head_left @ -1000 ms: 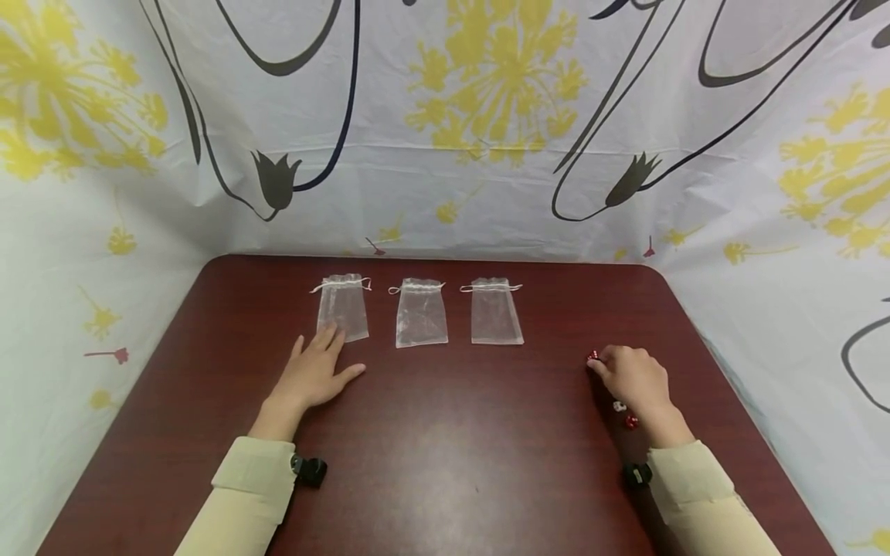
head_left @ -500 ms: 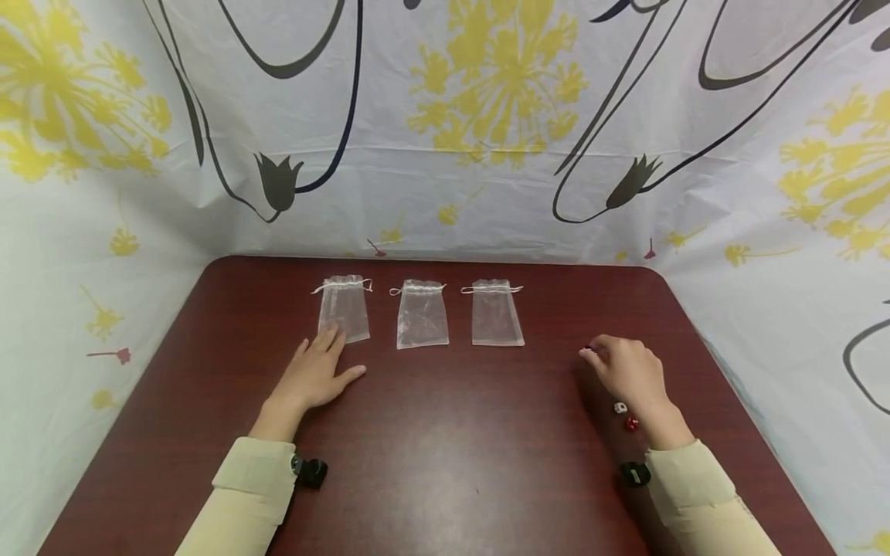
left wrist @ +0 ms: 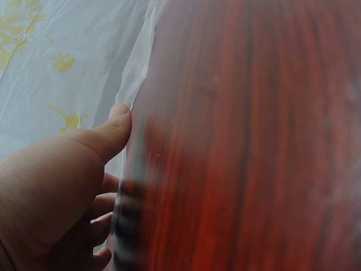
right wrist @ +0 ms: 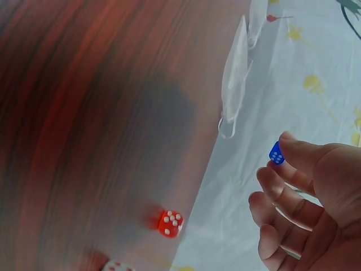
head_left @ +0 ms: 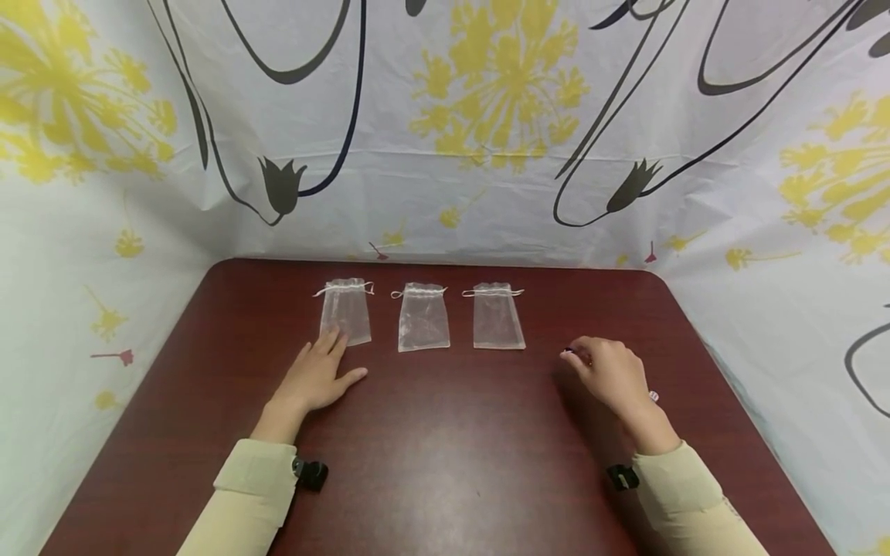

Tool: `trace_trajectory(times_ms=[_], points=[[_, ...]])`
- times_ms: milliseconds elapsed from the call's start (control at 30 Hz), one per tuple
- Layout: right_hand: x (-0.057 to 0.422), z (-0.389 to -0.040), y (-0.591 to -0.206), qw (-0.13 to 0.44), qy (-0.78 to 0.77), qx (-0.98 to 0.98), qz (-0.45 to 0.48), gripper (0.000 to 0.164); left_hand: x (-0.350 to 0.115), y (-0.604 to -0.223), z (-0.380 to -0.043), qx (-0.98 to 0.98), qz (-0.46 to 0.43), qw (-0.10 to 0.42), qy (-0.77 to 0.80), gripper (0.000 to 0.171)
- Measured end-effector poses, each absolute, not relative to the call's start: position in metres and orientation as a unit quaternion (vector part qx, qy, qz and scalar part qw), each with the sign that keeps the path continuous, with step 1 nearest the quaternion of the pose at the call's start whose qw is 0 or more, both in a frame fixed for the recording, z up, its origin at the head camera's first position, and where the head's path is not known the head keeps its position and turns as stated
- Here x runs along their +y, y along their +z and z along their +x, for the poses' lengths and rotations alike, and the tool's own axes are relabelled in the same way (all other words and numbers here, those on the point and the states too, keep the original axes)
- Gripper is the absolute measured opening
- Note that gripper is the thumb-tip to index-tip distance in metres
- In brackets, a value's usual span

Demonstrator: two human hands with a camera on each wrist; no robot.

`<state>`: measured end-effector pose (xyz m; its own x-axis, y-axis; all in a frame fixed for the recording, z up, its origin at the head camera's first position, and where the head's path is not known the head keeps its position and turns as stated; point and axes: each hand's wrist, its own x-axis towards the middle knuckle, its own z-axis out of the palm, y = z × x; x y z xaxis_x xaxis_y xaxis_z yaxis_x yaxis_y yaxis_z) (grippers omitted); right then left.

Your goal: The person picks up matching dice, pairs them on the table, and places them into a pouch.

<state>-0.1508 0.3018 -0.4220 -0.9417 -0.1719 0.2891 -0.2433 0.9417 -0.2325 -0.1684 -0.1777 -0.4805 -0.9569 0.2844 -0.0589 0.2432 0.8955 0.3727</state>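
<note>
My right hand [head_left: 612, 374] is over the right part of the table, pinching a small blue die [right wrist: 276, 153] with white dots between thumb and forefinger; the other fingers are loosely curled. Below it in the right wrist view a red die [right wrist: 170, 223] lies on the table, with a white die [right wrist: 117, 265] partly cut off at the frame's bottom. My left hand [head_left: 310, 376] lies with fingers spread, fingertips on the lower edge of the left sheer drawstring bag [head_left: 348, 313]. Two similar bags, a middle one [head_left: 423, 318] and a right one [head_left: 497, 316], lie flat beside it.
The dark red-brown table [head_left: 431, 432] has rounded far corners. A white curtain [head_left: 389, 177] with yellow and dark flower prints hangs around its back and sides. A pale die [head_left: 653, 396] shows just beyond my right wrist.
My right hand has lifted from the dice and moved left, with the blue die in its fingers. Two dice below it are now covered by the hand and wrist. The left hand stays put.
</note>
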Motion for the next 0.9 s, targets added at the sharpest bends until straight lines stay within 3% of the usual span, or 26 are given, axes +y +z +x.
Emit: trace_trajectory(times_ms=[900], points=[[0.245, -0.16, -0.427, 0.142, 0.161, -0.965, 0.151, 0.02, -0.178, -0.48, -0.167, 0.963, 0.137, 0.065, 0.221, 0.081]])
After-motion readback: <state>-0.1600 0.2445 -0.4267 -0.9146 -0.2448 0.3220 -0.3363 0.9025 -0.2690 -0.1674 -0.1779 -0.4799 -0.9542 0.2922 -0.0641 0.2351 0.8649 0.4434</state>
